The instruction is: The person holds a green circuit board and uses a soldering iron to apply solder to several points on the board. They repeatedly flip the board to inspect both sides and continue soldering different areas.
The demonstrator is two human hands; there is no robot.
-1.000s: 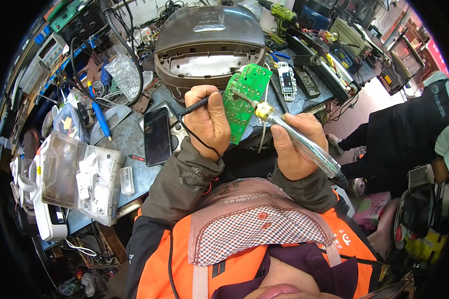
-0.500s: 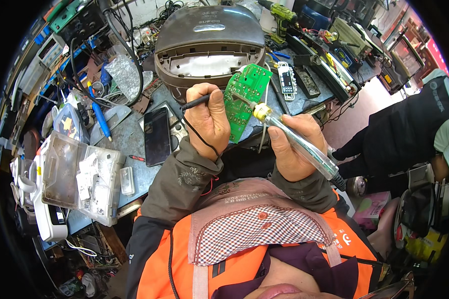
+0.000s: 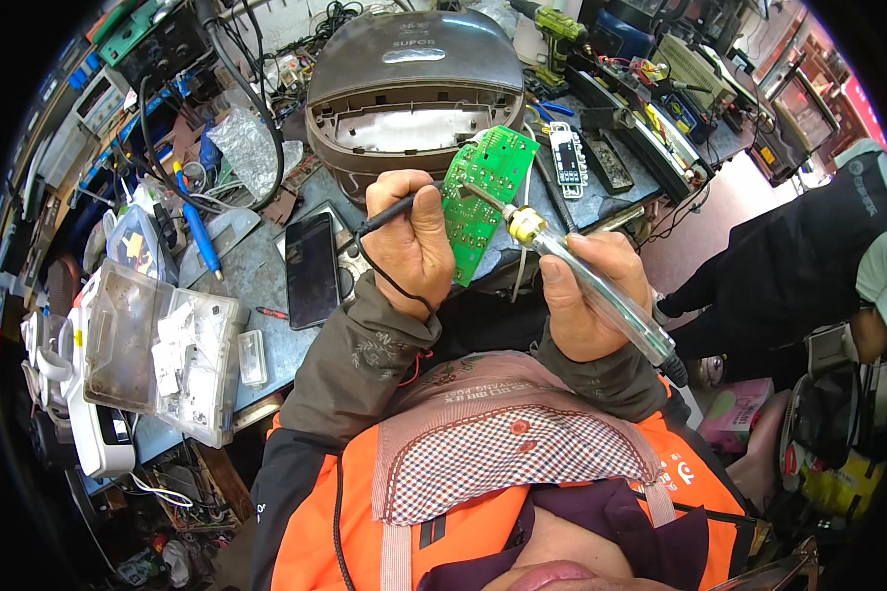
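Note:
My right hand (image 3: pixel 593 295) is closed round a soldering iron (image 3: pixel 601 305) with a clear handle and a brass-coloured collar. Its metal tip lies over the left part of a green circuit board (image 3: pixel 488 197); whether it touches cannot be made out. My left hand (image 3: pixel 409 241) is closed on a black pen-shaped probe (image 3: pixel 388 214), which sticks out to the left with a thin black cord hanging along my wrist. The board stands tilted right beside those fingers, and its left edge meets them. How it is supported is hidden.
Behind the board sits a brown appliance housing (image 3: pixel 414 74) with an open front. On the bench to the left lie a phone (image 3: pixel 311 271), a parts box (image 3: pixel 202 360) and a blue pen-shaped tool (image 3: pixel 199 236). A small panel (image 3: pixel 567 158) lies right. Another person (image 3: pixel 808 256) stands at right.
My right hand and the iron's handle have shifted slightly right, while the tip stays over the board. The black probe in my left hand has tilted a little; the board is almost unmoved.

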